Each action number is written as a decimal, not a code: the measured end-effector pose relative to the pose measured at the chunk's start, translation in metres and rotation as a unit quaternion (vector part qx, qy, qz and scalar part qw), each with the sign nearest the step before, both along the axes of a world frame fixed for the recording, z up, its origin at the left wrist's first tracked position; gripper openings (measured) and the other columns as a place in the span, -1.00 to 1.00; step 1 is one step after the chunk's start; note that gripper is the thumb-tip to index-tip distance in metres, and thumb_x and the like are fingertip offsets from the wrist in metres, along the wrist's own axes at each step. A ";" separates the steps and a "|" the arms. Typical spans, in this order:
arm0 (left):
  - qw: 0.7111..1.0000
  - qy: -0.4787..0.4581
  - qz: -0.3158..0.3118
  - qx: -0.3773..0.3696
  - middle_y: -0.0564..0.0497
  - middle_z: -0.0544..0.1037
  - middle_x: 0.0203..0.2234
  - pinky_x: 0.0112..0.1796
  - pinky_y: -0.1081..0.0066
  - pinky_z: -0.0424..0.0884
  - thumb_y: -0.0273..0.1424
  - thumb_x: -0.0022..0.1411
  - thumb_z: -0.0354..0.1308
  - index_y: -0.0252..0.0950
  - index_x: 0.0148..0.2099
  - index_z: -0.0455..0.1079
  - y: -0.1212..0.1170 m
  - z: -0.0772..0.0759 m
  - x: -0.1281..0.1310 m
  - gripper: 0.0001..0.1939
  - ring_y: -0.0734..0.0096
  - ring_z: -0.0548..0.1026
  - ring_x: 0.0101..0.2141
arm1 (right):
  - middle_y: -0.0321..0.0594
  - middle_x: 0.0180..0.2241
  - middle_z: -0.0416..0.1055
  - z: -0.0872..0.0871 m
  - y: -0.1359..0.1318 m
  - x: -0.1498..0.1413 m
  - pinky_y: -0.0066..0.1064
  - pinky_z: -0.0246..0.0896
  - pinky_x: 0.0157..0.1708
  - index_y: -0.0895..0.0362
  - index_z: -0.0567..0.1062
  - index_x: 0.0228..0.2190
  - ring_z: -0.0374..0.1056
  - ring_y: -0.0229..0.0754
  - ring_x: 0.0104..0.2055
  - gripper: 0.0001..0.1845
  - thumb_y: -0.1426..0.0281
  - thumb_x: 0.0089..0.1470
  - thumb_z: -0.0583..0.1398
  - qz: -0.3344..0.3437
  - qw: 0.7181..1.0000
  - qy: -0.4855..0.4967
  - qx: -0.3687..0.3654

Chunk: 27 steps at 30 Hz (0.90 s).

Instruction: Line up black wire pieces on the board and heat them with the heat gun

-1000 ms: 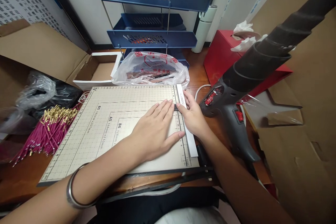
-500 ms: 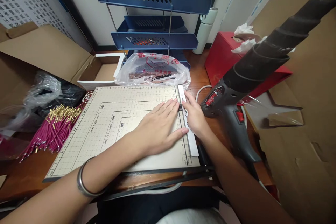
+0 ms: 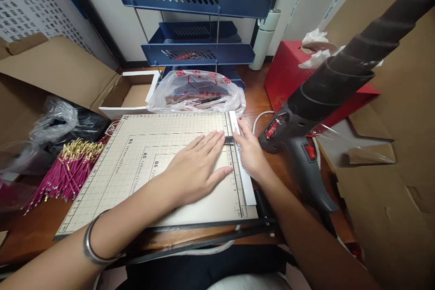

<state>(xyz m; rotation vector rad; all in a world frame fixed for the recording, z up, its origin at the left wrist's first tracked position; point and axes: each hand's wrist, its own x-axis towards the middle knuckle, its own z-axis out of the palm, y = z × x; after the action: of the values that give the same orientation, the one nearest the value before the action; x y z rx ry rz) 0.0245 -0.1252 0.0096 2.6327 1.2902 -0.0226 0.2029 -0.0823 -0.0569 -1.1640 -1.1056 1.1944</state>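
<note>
A paper cutter (image 3: 193,122) with a cream gridded board lies on the wooden table. My left hand (image 3: 195,167) rests flat on the board, fingers stretched out together and thumb apart. Just right of its fingertips, several short thin black pieces (image 3: 229,141) lie side by side against the white guard strip (image 3: 249,192), which runs along the cutter's right edge. My right hand (image 3: 251,152) is bent round this strip, its thumb on top beside the black pieces. Its other fingertips are partly hidden at the strip's outer side. A black handle (image 3: 263,206) shows below my right wrist.
A heat gun (image 3: 299,131) stands close on the right, before a red box (image 3: 283,65). Magenta cords with gold tips (image 3: 71,167) lie left. Behind are a plastic bag (image 3: 197,90), a white-edged box (image 3: 129,109) and blue tiered trays (image 3: 200,54).
My left hand has slid slightly left, away from the guard strip, so more of the black pieces shows. My right hand stays at the strip. The view has shifted a little.
</note>
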 end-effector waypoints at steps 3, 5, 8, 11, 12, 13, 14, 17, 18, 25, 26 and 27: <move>1.000 0.011 0.002 0.006 -0.24 -0.12 0.55 0.50 0.04 -0.11 0.11 0.57 -0.34 -0.52 0.60 -0.10 0.005 0.001 -0.006 -0.09 0.04 -0.11 0.54 | -0.19 0.38 0.35 0.000 0.000 0.000 0.01 0.01 0.52 -0.01 0.39 0.29 0.22 0.02 0.46 -0.33 0.21 0.17 0.20 0.002 1.000 0.002 -0.005; 1.000 0.013 -0.002 0.009 -0.23 -0.11 0.55 0.51 0.05 -0.12 0.12 0.57 -0.34 -0.51 0.60 -0.11 0.009 0.003 -0.009 -0.09 0.07 -0.10 0.54 | -0.18 0.37 0.37 0.001 0.000 0.000 0.03 0.04 0.51 0.01 0.39 0.29 0.25 0.03 0.45 -0.34 0.23 0.16 0.19 0.008 1.000 0.009 -0.006; 1.000 0.016 0.005 0.010 -0.21 -0.13 0.56 0.51 0.03 -0.11 0.12 0.56 -0.32 -0.50 0.61 -0.12 0.015 0.003 -0.011 -0.09 0.07 -0.11 0.55 | -0.16 0.35 0.39 0.003 0.000 -0.001 0.03 0.06 0.50 0.02 0.39 0.28 0.27 0.05 0.44 -0.34 0.25 0.15 0.19 0.007 1.000 0.012 -0.010; 1.000 0.020 0.020 0.002 -0.20 -0.15 0.56 0.50 0.01 -0.11 0.12 0.56 -0.32 -0.51 0.61 -0.15 0.021 0.002 -0.009 -0.08 0.05 -0.13 0.55 | -0.12 0.37 0.37 0.004 0.001 -0.001 0.01 0.05 0.51 0.07 0.37 0.30 0.25 0.05 0.45 -0.30 0.25 0.14 0.19 0.001 1.000 0.011 -0.017; 1.000 0.018 0.021 -0.001 -0.20 -0.15 0.56 0.50 0.01 -0.11 0.12 0.56 -0.32 -0.51 0.61 -0.15 0.023 0.002 -0.009 -0.08 0.05 -0.13 0.55 | -0.11 0.37 0.36 0.003 0.001 -0.001 0.00 0.05 0.51 0.08 0.37 0.30 0.25 0.04 0.45 -0.30 0.25 0.14 0.19 0.004 1.000 0.011 -0.016; 1.000 0.015 0.021 -0.002 -0.21 -0.15 0.56 0.50 0.01 -0.11 0.12 0.56 -0.32 -0.51 0.61 -0.14 0.025 0.002 -0.009 -0.09 0.04 -0.13 0.55 | -0.11 0.37 0.36 0.003 0.001 -0.001 0.00 0.05 0.51 0.08 0.36 0.31 0.25 0.04 0.45 -0.29 0.25 0.14 0.19 0.006 1.000 0.011 -0.014; 1.000 0.013 0.019 -0.003 -0.21 -0.15 0.56 0.50 0.01 -0.11 0.12 0.56 -0.32 -0.51 0.61 -0.14 0.027 0.001 -0.009 -0.09 0.04 -0.12 0.55 | -0.12 0.38 0.36 0.002 0.001 -0.001 -0.01 0.05 0.51 0.07 0.36 0.31 0.25 0.03 0.45 -0.30 0.25 0.14 0.19 0.007 1.000 0.010 -0.011; 1.000 0.019 0.014 0.001 -0.22 -0.15 0.56 0.50 0.03 -0.14 0.12 0.56 -0.32 -0.51 0.61 -0.14 0.032 0.002 -0.012 -0.08 0.05 -0.12 0.55 | -0.19 0.36 0.39 -0.003 0.003 0.000 0.01 0.07 0.50 -0.01 0.39 0.30 0.26 0.03 0.44 -0.33 0.25 0.16 0.20 0.011 1.000 0.002 -0.002; 1.000 0.022 0.011 0.000 -0.22 -0.16 0.56 0.50 0.05 -0.15 0.12 0.56 -0.32 -0.51 0.61 -0.15 0.034 0.002 -0.013 -0.08 0.06 -0.12 0.55 | -0.21 0.35 0.40 -0.004 0.003 0.001 0.02 0.08 0.50 -0.04 0.40 0.29 0.27 0.04 0.44 -0.35 0.25 0.17 0.21 0.012 1.000 -0.001 0.002; 1.000 0.010 0.005 -0.008 -0.22 -0.10 0.57 0.50 0.05 -0.16 0.09 0.56 -0.30 -0.49 0.61 -0.14 0.049 0.003 -0.019 -0.11 0.03 -0.08 0.55 | -0.15 0.33 0.43 -0.001 0.007 0.004 0.04 0.10 0.49 0.00 0.42 0.22 0.31 0.05 0.41 -0.37 0.29 0.09 0.24 0.014 1.000 0.018 -0.004; 1.000 0.000 0.005 -0.007 -0.23 -0.06 0.56 0.50 0.03 -0.15 0.08 0.56 -0.30 -0.48 0.61 -0.11 0.050 0.003 -0.019 -0.12 0.02 -0.05 0.54 | -0.11 0.33 0.42 0.002 0.010 0.004 0.03 0.11 0.48 0.02 0.41 0.21 0.31 0.06 0.42 -0.36 0.30 0.07 0.25 0.014 0.999 0.034 -0.020; 1.000 -0.014 0.006 -0.003 -0.24 0.00 0.55 0.49 0.01 -0.12 0.07 0.56 -0.30 -0.48 0.60 -0.06 0.053 0.003 -0.019 -0.14 0.01 0.00 0.53 | -0.08 0.34 0.41 0.005 0.013 0.004 0.03 0.11 0.48 0.04 0.41 0.20 0.31 0.07 0.42 -0.35 0.30 0.05 0.26 0.012 0.998 0.048 -0.037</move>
<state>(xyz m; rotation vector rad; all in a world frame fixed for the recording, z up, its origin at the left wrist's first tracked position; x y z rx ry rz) 0.0051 -0.0726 0.0123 2.6103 1.2953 0.0135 0.2070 -0.0691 -0.0522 -1.1402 -1.0114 1.3066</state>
